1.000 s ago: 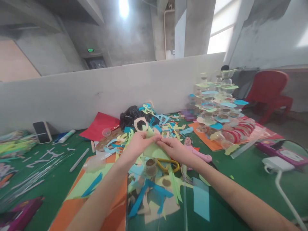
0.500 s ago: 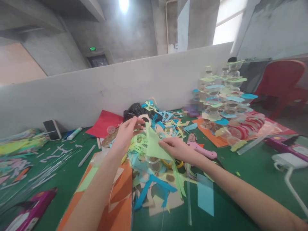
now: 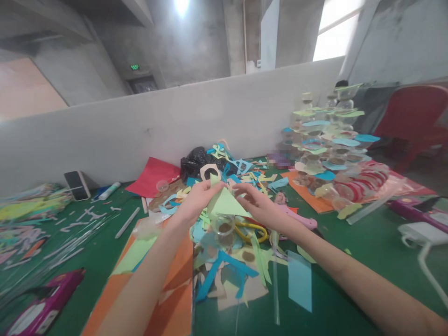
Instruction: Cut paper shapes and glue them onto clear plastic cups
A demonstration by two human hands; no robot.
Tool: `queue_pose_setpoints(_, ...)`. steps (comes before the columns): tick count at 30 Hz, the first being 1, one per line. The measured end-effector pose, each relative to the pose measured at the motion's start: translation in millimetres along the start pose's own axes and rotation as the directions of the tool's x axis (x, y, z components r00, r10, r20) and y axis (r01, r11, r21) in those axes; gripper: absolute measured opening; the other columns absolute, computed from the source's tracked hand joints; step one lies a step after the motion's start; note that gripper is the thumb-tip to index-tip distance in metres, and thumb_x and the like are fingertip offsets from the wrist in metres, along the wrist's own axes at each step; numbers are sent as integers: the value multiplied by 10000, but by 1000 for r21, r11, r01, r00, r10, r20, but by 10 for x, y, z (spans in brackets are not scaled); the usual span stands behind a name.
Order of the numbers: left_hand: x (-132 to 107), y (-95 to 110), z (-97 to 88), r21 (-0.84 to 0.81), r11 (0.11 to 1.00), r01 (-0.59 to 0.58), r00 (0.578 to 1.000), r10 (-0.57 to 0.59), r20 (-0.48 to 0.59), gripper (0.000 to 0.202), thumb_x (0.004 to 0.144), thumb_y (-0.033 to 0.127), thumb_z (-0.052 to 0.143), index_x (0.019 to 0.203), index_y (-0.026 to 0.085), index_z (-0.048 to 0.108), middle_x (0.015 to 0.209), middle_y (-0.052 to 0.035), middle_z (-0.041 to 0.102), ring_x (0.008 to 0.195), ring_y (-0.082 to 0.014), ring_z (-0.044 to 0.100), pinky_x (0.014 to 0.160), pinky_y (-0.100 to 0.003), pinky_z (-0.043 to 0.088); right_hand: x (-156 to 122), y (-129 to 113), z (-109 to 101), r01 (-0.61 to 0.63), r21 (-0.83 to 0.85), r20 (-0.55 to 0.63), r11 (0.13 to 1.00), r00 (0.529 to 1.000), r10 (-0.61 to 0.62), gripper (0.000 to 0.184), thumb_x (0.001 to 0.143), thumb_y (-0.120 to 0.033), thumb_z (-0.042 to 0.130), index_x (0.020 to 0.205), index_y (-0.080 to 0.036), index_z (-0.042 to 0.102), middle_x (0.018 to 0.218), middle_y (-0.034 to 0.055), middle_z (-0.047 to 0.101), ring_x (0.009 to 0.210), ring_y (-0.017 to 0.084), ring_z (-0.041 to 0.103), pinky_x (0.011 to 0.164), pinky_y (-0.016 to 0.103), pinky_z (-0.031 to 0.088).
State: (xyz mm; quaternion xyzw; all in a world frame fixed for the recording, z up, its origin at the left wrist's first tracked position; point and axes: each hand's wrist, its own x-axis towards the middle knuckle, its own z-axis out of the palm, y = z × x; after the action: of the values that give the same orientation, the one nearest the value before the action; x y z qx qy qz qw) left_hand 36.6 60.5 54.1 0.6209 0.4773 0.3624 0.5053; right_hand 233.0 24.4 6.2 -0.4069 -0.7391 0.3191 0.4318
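Observation:
A light green sheet of paper (image 3: 226, 204) is held up over the scrap pile at the middle of the table. My left hand (image 3: 201, 198) pinches its upper left edge between thumb and fingers. Close beside the paper's right edge is my right hand (image 3: 255, 203), its fingers bent and apart; whether a fingertip touches the sheet is unclear. Just below the paper stands a clear plastic cup (image 3: 224, 227). Yellow-handled scissors (image 3: 252, 237) lie to the right of the cup, partly covered by scraps.
A pink glue gun (image 3: 301, 218) lies right of my right hand. Stacked clear cups with paper pieces (image 3: 325, 144) rise at the back right. An orange board (image 3: 175, 284) lies at front left, a blue paper rectangle (image 3: 299, 280) at front right. A phone (image 3: 76, 185) leans on the partition.
My left hand has come down and taken hold of the green paper's upper edge. My right hand has loosened its pinch and moved slightly up; the sheet has turned.

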Motion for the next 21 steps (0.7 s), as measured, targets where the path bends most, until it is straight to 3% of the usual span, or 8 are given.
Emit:
queue_pose_setpoints(1, 4, -7, -6, 2, 1000, -2, 1000, 2, 15, 486, 746, 583, 719, 978, 156, 703, 819, -56, 726, 719, -199, 662, 652, -293, 491, -1, 42, 1, 76, -28, -1, 997, 997, -76, 329, 972, -315, 442, 1293, -271, 500, 1225, 72, 589, 963, 175, 618, 834, 323, 508)
queue_pose_setpoints(3, 2, -20, 6, 32, 999, -13, 999, 12, 30, 488, 770, 606, 680, 958, 156, 704, 820, -57, 723, 730, -205, 661, 650, -297, 489, -2, 122, -3, 242, -113, 13, 964, 970, -242, 409, 940, -194, 445, 1334, -289, 501, 1380, 92, 506, 1166, 201, 576, 963, 365, 486)
queue_pose_setpoints(5, -10, -24, 38, 90, 995, -31, 999, 30, 13, 491, 773, 621, 662, 932, 159, 702, 803, -51, 714, 721, -209, 654, 629, -295, 480, -2, 185, -15, 358, -193, 27, 914, 933, -359, 410, 919, -114, 418, 1264, -275, 568, 1361, 101, 521, 1238, 210, 540, 1003, 378, 471)
queue_pose_setpoints(8, -39, -4, 88, 187, 980, -67, 995, 80, -64, 488, 758, 621, 667, 922, 163, 694, 758, -39, 695, 698, -214, 639, 599, -292, 462, 0, 228, -41, 427, -271, 16, 863, 898, -439, 389, 935, -93, 386, 1202, -255, 618, 1271, 113, 580, 1200, 211, 563, 964, 369, 495)
queue_pose_setpoints(14, -88, 41, 108, 195, 974, -117, 989, 131, -63, 463, 764, 545, 692, 1065, 194, 667, 866, -68, 711, 838, -245, 647, 706, -321, 482, 4, 200, -83, 389, -285, -92, 876, 898, -429, 350, 941, -134, 413, 1152, -269, 657, 1191, 99, 610, 1114, 226, 604, 956, 404, 502)
queue_pose_setpoints(18, -88, 36, 116, 189, 973, -129, 991, 130, 9, 421, 804, 504, 647, 1070, 178, 655, 966, -86, 723, 944, -261, 657, 805, -340, 488, 35, 163, -57, 299, -141, -147, 944, 937, -319, 182, 972, -288, 494, 975, -259, 674, 1134, 90, 608, 1059, 231, 602, 960, 413, 481)
queue_pose_setpoints(21, -91, 39, 140, 203, 967, -152, 988, 142, 65, 350, 845, 455, 598, 1073, 194, 643, 1017, -76, 722, 972, -250, 661, 850, -344, 483, 71, 159, -14, 251, -73, -146, 965, 955, -259, 201, 977, -351, 491, 892, -246, 639, 1112, 85, 587, 1034, 217, 579, 920, 387, 482)
